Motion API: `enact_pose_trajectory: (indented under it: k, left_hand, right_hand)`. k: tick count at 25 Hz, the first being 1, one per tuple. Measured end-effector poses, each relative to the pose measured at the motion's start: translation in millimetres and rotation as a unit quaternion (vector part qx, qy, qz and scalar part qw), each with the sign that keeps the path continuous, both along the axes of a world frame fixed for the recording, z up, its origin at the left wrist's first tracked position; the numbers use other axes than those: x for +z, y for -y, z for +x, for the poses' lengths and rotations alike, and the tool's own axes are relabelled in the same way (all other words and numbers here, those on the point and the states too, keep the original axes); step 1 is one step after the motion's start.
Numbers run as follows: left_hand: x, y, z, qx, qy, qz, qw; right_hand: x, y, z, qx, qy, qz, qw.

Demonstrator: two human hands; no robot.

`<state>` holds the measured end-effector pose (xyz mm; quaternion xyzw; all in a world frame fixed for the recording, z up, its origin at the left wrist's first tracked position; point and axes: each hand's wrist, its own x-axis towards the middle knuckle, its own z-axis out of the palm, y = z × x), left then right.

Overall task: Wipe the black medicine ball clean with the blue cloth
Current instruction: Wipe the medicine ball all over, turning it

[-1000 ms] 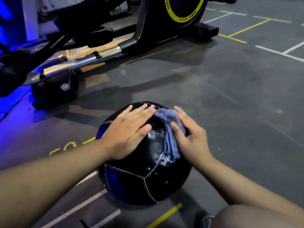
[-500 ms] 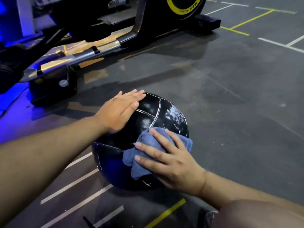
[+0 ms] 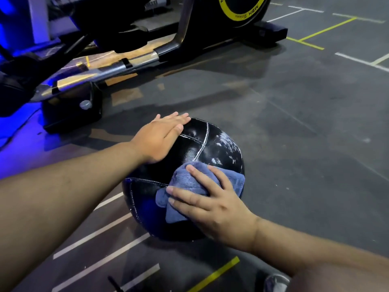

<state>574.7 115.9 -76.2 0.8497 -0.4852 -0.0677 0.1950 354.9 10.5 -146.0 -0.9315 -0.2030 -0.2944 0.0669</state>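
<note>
pretty clearly a gym: there's a big black exercise machine (image 3: 189,39) with a yellow ring (image 3: 242,16) round its wheel housing and a shiny metal rail (image 3: 101,71) running low along it, sitting on dark rubber flooring (image 3: 294,127) marked out with white lines (image 3: 94,234) and yellow lines (image 3: 328,28). a black stitched medicine ball (image 3: 189,148) sits on the floor too, and blue light (image 3: 12,22) glows at the left, proper moody workout room look

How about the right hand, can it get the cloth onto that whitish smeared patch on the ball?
Probably yes. The right hand presses the blue cloth on the medicine ball just below the whitish patch, nothing between them; the left hand rests on the ball's other side, clear.
</note>
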Motion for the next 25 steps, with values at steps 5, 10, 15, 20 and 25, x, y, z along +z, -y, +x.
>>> enact_pose_trajectory:
  k: [5, 10, 15, 20, 25]
  left_hand:
    - [-0.8, -3.8, -6.8, 0.006, 0.000, -0.006, 1.000]
    - [-0.8, -1.9, -11.4, 0.012, 0.014, -0.005, 1.000]
    - [1.0, -2.7, -7.7, 0.021, -0.014, -0.006, 1.000]
    - [-0.3, 4.1, -28.0, 0.004, -0.051, -0.027, 0.998]
    - [2.5, -1.3, -21.9, 0.066, -0.148, -0.068, 0.984]
  right_hand:
    - [10.6, 45.1, 31.7, -0.150, 0.012, 0.231, 0.961]
    - [-5.3, 28.7, 14.0, -0.129, 0.017, 0.212, 0.969]
    - [-3.2, 18.7, -6.7, -0.017, -0.002, -0.028, 0.999]
    - [41.5, 52.2, 57.8, -0.216, -0.072, 0.311, 0.923]
    - [19.4, 11.2, 23.1, -0.051, 0.006, 0.053, 0.997]
